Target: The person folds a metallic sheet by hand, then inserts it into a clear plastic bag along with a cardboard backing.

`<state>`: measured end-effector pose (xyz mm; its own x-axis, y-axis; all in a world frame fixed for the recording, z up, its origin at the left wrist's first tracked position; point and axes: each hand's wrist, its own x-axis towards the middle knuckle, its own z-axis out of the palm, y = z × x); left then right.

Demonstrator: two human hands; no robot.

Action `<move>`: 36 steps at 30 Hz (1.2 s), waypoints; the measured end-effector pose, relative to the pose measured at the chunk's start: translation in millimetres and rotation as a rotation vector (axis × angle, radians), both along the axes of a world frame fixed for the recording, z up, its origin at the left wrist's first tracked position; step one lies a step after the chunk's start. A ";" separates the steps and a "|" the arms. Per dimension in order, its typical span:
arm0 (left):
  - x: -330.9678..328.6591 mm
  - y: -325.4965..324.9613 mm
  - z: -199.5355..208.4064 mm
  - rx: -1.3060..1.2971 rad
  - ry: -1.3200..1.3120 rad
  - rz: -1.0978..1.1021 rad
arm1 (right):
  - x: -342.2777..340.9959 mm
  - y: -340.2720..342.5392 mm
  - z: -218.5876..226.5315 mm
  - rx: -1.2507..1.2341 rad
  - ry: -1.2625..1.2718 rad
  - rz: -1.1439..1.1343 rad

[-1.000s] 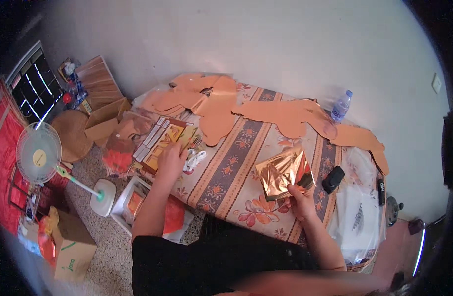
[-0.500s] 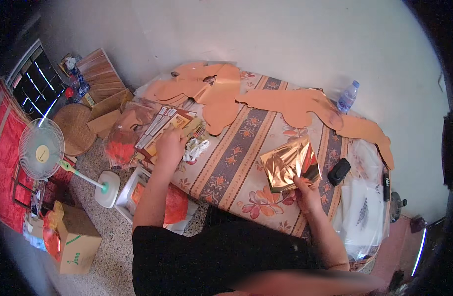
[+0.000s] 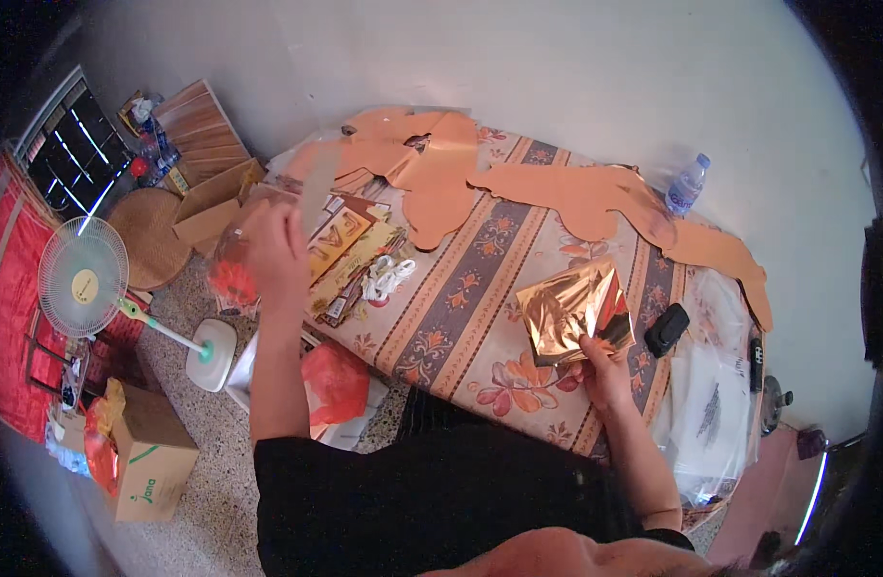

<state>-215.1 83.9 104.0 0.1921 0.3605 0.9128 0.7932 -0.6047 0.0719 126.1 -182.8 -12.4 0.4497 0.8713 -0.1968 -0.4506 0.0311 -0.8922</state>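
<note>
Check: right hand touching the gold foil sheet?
Touching. Head view shows the right hand with fingers pinching the lower edge of the gold foil sheet.

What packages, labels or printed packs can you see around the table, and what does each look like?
Brown cardboard box: on the floor at lower left, rectangular, green mark on its side.
Flat printed packs: at the table's left edge, gold, red and brown, fanned out.
Clear plastic bottle: at the table's far right, blue cap, pale label band.
Open cardboard carton: on the floor beside the table's left end, plain brown.

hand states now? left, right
Left hand: closed on a long pale strip, lifted above the table edge.
Right hand: closed, pinching the foil sheet.
</note>
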 end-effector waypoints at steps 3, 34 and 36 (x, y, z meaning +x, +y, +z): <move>8.4 -17.3 25.7 -0.191 -0.411 -0.228 | 3.2 -2.6 0.2 -0.003 -0.006 -0.097; 89.7 11.9 -68.0 -0.732 0.549 -0.112 | 25.1 -58.0 30.8 0.068 -0.153 -0.164; 95.0 9.3 -55.6 -0.783 0.407 -0.199 | 26.9 -59.7 31.2 0.101 -0.148 -0.190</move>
